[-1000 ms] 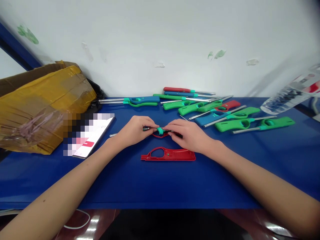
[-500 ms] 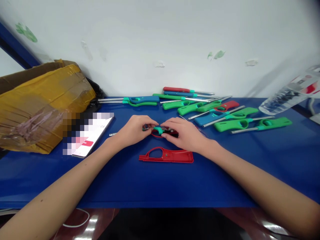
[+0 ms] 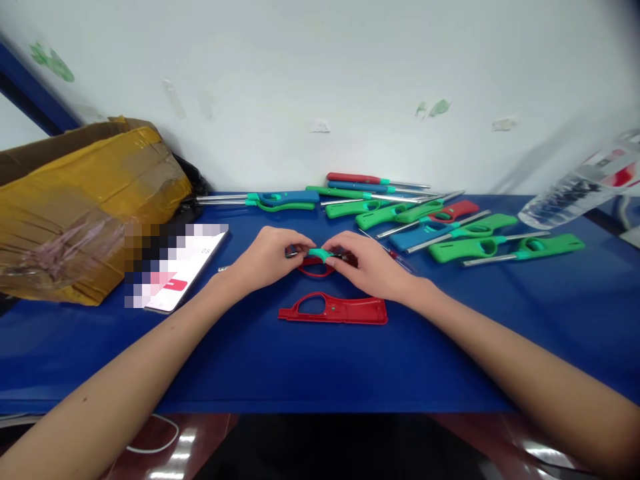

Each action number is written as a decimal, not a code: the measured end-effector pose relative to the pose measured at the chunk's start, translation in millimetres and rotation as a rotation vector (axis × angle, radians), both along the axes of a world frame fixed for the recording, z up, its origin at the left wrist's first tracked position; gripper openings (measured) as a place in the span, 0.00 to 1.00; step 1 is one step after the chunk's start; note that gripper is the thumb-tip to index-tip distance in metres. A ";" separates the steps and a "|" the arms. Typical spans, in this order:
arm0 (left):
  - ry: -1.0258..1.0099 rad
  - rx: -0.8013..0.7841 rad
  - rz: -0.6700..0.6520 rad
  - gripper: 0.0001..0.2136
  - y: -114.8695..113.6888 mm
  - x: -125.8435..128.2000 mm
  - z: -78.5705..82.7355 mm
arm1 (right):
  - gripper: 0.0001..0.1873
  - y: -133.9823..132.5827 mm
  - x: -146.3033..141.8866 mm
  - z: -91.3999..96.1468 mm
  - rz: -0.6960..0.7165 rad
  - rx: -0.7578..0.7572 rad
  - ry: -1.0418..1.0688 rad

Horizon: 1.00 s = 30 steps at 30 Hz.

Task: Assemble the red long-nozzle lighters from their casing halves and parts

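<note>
An opened red gas lighter (image 3: pixel 316 273) lies between my hands, its trigger loop facing me and a green trigger (image 3: pixel 319 254) seated across it. My left hand (image 3: pixel 273 259) pinches the lighter's front end, fingertips by the trigger's left side. With thumb and fingers closed, my right hand (image 3: pixel 369 264) grips the trigger's right end and covers most of the handle. A metal tube tip (image 3: pixel 223 269) shows left of my left wrist. Nearer to me, the loose red shell half (image 3: pixel 357 311) lies with its hollow side up, touched by neither hand.
Several green, blue and red lighters (image 3: pixel 463 249) lie along the back right, and more (image 3: pixel 285 200) at the back middle. At left are a taped carton (image 3: pixel 90 220) and a phone (image 3: pixel 200 260). A plastic bottle (image 3: pixel 565 193) stands at the right. The wall (image 3: pixel 320 67) bounds the back.
The green trigger has turned flatter and lies more along the red shell's loop. My right fingers have drawn back slightly over the handle; wires seen before are now hidden.
</note>
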<state>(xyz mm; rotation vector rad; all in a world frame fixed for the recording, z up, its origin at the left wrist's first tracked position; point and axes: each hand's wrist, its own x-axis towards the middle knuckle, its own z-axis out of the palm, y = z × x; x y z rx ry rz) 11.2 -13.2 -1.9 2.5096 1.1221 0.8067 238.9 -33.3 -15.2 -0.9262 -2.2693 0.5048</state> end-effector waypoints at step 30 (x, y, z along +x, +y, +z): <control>0.036 -0.057 -0.034 0.10 -0.7 -1.2 1.0 | 0.07 -0.8 2.1 -6.9 0.033 0.185 -0.039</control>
